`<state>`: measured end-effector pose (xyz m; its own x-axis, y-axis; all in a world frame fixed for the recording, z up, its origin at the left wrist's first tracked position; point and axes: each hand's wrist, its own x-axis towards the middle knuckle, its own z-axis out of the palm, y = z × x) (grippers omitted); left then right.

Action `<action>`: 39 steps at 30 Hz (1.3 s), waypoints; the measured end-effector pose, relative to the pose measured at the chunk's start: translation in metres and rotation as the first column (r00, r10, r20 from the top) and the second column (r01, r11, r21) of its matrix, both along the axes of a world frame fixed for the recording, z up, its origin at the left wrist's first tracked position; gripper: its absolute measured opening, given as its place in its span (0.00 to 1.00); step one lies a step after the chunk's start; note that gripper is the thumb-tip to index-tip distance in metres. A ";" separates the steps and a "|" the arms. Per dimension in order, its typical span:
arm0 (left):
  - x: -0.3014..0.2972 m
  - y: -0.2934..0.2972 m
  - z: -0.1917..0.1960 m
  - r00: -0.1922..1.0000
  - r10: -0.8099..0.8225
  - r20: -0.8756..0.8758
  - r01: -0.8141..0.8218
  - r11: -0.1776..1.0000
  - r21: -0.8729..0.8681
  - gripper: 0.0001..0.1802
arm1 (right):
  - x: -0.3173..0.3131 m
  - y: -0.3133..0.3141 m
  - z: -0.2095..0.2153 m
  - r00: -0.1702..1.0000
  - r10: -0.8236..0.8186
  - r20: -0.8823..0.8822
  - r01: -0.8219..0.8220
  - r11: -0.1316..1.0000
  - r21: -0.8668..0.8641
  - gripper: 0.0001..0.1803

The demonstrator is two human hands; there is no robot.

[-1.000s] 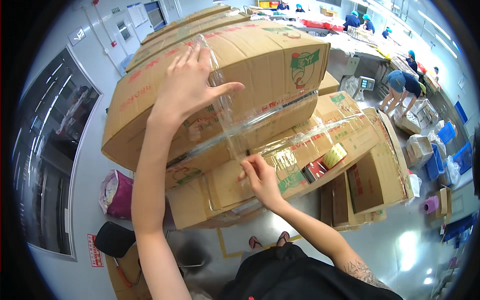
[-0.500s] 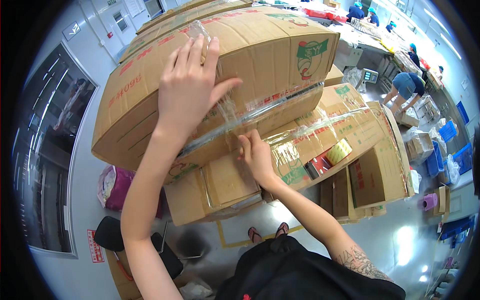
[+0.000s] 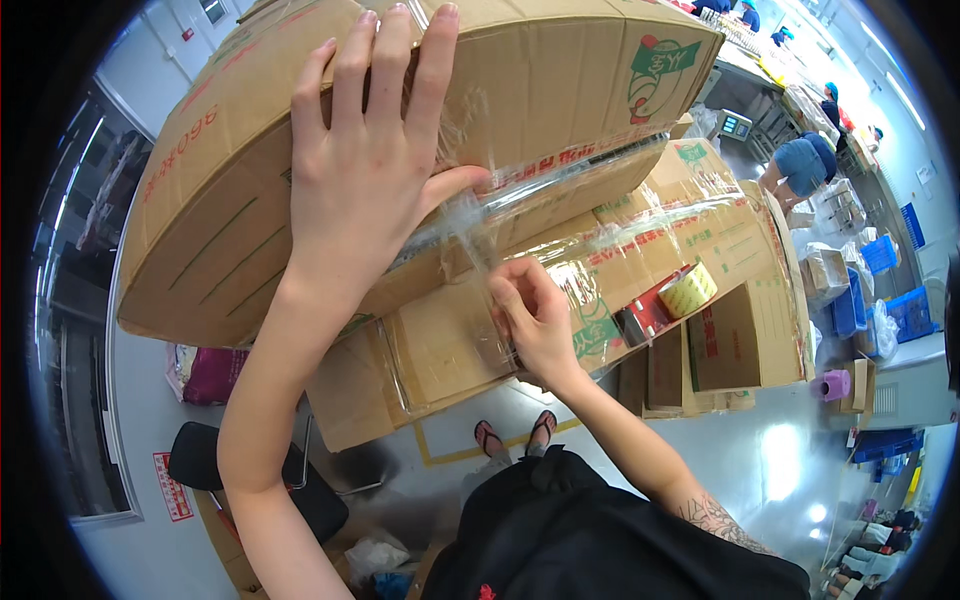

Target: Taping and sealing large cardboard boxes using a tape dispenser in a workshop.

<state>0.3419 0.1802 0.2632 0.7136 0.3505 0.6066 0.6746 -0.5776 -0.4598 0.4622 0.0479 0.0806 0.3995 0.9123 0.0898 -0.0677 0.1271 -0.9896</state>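
Note:
A large cardboard box (image 3: pixel 560 90) sits tilted on top of other cartons, its taped seam facing me. My left hand (image 3: pixel 365 170) lies against its side, fingers outstretched and thumb out to the right. Below and to the right, my right hand (image 3: pixel 535 318) is closed, with thumb and fingers pinched on a strip of clear packing tape (image 3: pixel 470 225) that runs up to the box's seam. On the carton beneath rests a red and black tape dispenser (image 3: pixel 650 312) with a roll of yellowish tape (image 3: pixel 688 290).
Open cartons (image 3: pixel 735 340) stand at the right of the stack. A black chair (image 3: pixel 200 455) is at the lower left, near a purple bag (image 3: pixel 212 375). Blue crates (image 3: pixel 850 300) and a bending co-worker (image 3: pixel 805 165) are farther right.
The big box now appears larger and nearer, tilted more. My right hand has drawn down and slightly right, with the clear tape strip stretching from the seam. My left hand stays on the box.

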 end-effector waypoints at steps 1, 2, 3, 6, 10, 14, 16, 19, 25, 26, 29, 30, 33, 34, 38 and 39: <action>0.003 0.002 0.002 1.000 -0.005 0.016 0.002 0.984 0.181 0.69 | 0.002 -0.005 0.004 1.000 -0.007 -0.002 0.007 1.000 -0.015 0.10; 0.003 0.001 0.002 1.000 -0.011 0.020 0.006 0.963 0.268 0.71 | 0.005 -0.009 0.007 0.997 0.034 -0.070 -0.035 0.999 -0.014 0.11; 0.004 0.001 0.003 0.999 -0.017 0.028 0.006 0.935 0.354 0.73 | 0.006 -0.010 0.009 0.997 0.042 -0.070 -0.044 0.998 -0.033 0.11; 0.002 -0.007 0.000 0.998 -0.045 0.039 0.042 0.996 0.081 0.72 | 0.007 0.002 0.011 0.998 0.030 -0.051 -0.032 0.998 -0.047 0.13; 0.000 -0.011 -0.005 1.000 0.019 0.000 -0.019 0.995 0.094 0.72 | 0.004 0.040 0.000 0.937 -0.093 0.337 0.100 0.995 -0.003 0.15; 0.003 -0.011 -0.018 0.987 -0.114 0.115 0.102 0.989 0.108 0.67 | 0.007 0.048 -0.014 0.936 -0.119 0.331 0.106 0.993 0.056 0.14; 0.003 -0.018 -0.031 0.990 -0.115 0.076 0.113 0.993 0.028 0.67 | 0.008 0.041 -0.019 0.935 -0.119 0.335 0.109 0.993 0.049 0.14; 0.003 -0.024 -0.046 0.995 -0.095 0.028 0.096 0.994 -0.051 0.65 | 0.009 0.019 -0.020 0.911 -0.065 0.406 0.073 0.997 -0.002 0.11; 0.003 -0.014 -0.058 0.997 -0.070 0.041 0.070 0.998 -0.003 0.64 | 0.079 -0.097 0.019 0.631 -0.071 0.773 -0.042 0.991 0.125 0.25; 0.002 -0.013 -0.059 0.998 -0.061 0.020 0.061 0.998 0.030 0.64 | 0.109 -0.114 0.035 0.548 -0.045 0.836 -0.050 0.995 0.086 0.30; 0.002 -0.013 -0.061 0.998 -0.056 0.015 0.055 0.998 0.038 0.61 | 0.194 -0.139 0.078 0.267 0.122 0.956 -0.003 0.992 -0.126 0.40; 0.002 -0.014 -0.061 0.998 -0.057 0.016 0.056 0.997 0.043 0.61 | 0.213 -0.139 0.084 0.248 0.197 0.949 -0.048 0.980 -0.191 0.44; 0.003 -0.017 -0.058 0.999 -0.048 0.007 0.048 0.998 0.037 0.61 | 0.243 -0.132 0.085 0.109 0.301 0.947 -0.081 0.953 -0.293 0.53; 0.004 -0.018 -0.056 0.998 -0.063 0.025 0.062 0.998 0.028 0.61 | 0.249 -0.127 0.081 0.047 0.344 0.938 -0.096 0.936 -0.339 0.55; 0.009 -0.035 -0.052 0.995 -0.061 0.082 0.065 0.997 -0.039 0.55 | 0.263 -0.104 0.064 -0.035 0.409 0.912 -0.147 0.901 -0.409 0.51; 0.012 -0.045 -0.054 0.995 -0.062 0.079 0.065 0.997 -0.034 0.55 | 0.267 -0.101 0.061 0.012 0.445 0.895 -0.195 0.879 -0.435 0.46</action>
<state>0.3536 0.1355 0.2095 0.6860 0.3286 0.6491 0.6689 -0.6359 -0.3849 0.7291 -0.0532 0.1413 -0.2616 0.9647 -0.0301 0.9448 0.2496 -0.2122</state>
